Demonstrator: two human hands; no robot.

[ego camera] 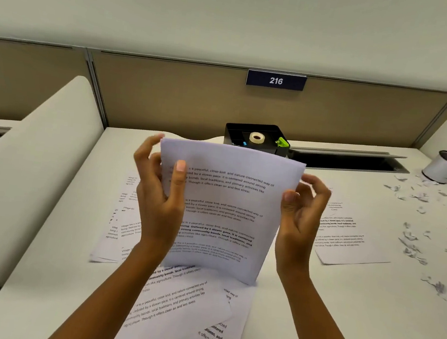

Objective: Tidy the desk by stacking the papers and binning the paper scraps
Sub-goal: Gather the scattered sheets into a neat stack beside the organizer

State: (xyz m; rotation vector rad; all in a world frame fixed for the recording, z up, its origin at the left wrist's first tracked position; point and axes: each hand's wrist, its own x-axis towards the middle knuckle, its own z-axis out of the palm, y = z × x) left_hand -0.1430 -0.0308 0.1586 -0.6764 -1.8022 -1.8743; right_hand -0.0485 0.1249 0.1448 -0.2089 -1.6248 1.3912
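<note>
Seen from the head camera, the left hand (158, 189) and right hand (299, 215) hold a slightly bowed sheaf of printed sheets (225, 212) upright over the smooth white table (312, 307). Each thumb presses on the front and the fingers curl behind the side edges. Flat loose pages (186, 305) lie fanned beneath and to both sides. Crumpled paper scraps (416, 241) are scattered at the right, near a white cylindrical bin (445, 168).
</note>
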